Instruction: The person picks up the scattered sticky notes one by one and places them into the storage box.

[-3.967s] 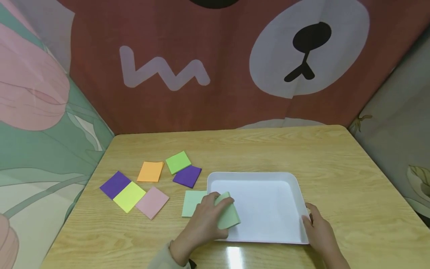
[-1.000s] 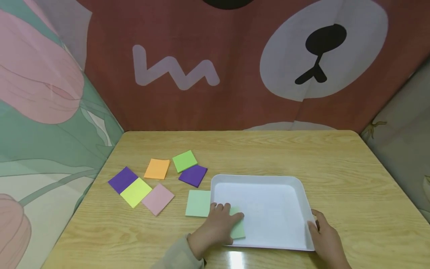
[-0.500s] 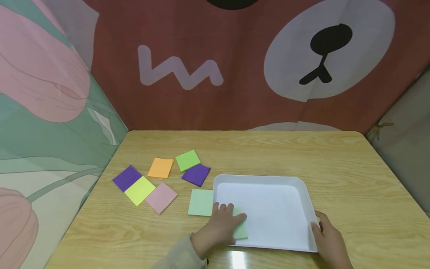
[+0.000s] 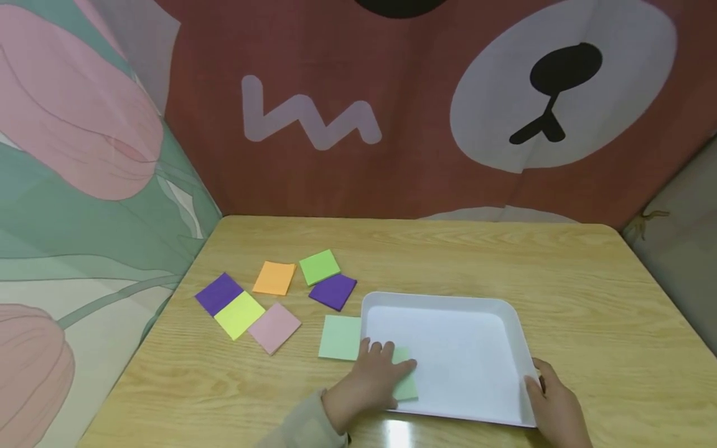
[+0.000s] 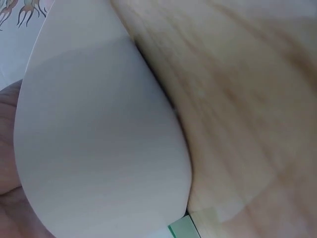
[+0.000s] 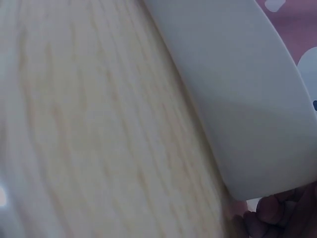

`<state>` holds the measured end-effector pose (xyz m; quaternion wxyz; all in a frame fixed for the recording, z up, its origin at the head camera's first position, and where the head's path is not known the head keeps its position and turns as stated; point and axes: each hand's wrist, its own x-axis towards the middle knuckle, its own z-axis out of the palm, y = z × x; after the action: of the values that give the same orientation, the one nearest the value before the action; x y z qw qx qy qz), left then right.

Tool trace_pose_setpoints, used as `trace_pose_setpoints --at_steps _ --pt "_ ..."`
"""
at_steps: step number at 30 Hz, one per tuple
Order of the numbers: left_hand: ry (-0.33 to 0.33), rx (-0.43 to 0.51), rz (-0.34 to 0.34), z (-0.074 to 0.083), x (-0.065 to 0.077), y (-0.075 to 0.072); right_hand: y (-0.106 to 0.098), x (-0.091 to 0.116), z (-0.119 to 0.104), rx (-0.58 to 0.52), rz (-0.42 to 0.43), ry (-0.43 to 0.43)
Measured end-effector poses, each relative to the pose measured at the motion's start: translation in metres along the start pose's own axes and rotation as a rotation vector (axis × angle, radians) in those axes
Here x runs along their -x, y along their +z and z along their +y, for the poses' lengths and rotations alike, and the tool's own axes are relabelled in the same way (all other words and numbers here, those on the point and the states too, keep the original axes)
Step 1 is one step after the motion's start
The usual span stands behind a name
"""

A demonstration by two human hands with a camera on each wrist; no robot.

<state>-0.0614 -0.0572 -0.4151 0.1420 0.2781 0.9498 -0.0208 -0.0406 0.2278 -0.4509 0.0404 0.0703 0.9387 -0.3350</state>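
Observation:
A white tray lies on the wooden table. In its near left corner a light green sticky note pad lies flat, partly covered by my left hand. That hand presses on the pad with its fingers spread, and its fingertips reach the tray's left wall. My right hand grips the tray's right side, thumb over the rim and fingers outside. Another light green pad touches the left side of the tray. Both wrist views mostly show the tray's outer wall and wood grain.
Left of the tray lie more sticky note pads: orange, lime green over a purple one, another purple, yellow and pink. A brown printed curtain hangs behind the table.
Four seconds ago my left hand held the light green pad tilted over the tray; it now lies flat in the corner under the hand. Over the last second only the head view has shifted.

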Motion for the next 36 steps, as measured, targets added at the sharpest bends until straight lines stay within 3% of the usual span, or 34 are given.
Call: trace_pose_setpoints --at_steps 12,19,22,27,31,36 --pt "0.022 -0.012 -0.023 -0.001 0.003 0.000 -0.002 -0.002 0.000 0.008 -0.028 0.021" --pt "0.024 0.064 -0.020 -0.006 0.006 0.002 -0.001 -0.003 -0.002 0.010 -0.032 0.029" --pt "0.036 0.098 0.015 -0.009 0.007 0.004 -0.001 -0.004 -0.003 0.013 -0.043 0.037" --pt "0.044 0.134 0.135 -0.019 0.010 0.001 -0.003 -0.004 -0.003 0.019 -0.046 0.034" --pt "-0.013 0.215 0.178 -0.034 0.017 -0.007 -0.002 -0.005 -0.001 0.022 -0.047 0.036" --pt "-0.140 0.323 0.161 -0.058 0.030 -0.017 -0.001 -0.006 0.000 0.025 -0.049 0.033"
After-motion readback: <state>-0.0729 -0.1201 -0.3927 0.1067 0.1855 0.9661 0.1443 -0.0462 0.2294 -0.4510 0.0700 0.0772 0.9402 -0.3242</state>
